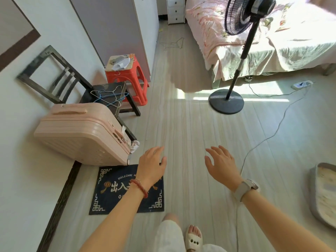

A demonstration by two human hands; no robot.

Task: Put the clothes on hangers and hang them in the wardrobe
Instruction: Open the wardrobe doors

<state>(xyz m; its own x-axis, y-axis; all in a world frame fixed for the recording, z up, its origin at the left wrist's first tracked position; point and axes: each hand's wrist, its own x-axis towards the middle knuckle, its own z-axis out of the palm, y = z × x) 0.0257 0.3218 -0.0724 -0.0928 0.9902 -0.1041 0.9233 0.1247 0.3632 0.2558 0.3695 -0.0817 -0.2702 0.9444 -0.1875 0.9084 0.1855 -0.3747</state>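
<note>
Looking down, you see your own foot in a pale slipper (pixel 194 237) on the light plank floor (pixel 181 124). Both your arms reach forward over it. Your left hand (pixel 151 165), with a red bead bracelet (pixel 139 187) at the wrist, has its fingers loose and spread, holding nothing; it hangs above the far edge of a dark blue doormat (pixel 125 190). Your right hand (pixel 221 165), with a pale-strapped watch (pixel 245 189) on the wrist, is likewise released, fingers relaxed and apart, gripping nothing.

At the right edge sits a grey tray (pixel 323 193), partly cut off. Just beyond the mat on your left, a pink suitcase (pixel 81 135) lies on its side against the wall. Behind it stands a dark wooden chair (pixel 60 79), and on its seat lie the wire hangers (pixel 109 96), some white, some blue, tangled together. Next to the chair is a red plastic stool (pixel 135 82) with small items on top; you cannot tell what they are.

Farther out, a black standing fan (pixel 234 73) rises from its round base, its cord trailing across the floor to a power strip (pixel 302 84). Another wire hanger (pixel 172 44) lies on the floor beyond. The wardrobe (pixel 112 33) stands along the left wall with its door shut. A bed (pixel 263 39) with pink and pale green covers fills the far right, and a white drawer unit (pixel 175 10) stands beside it. No loose clothes can be made out.
</note>
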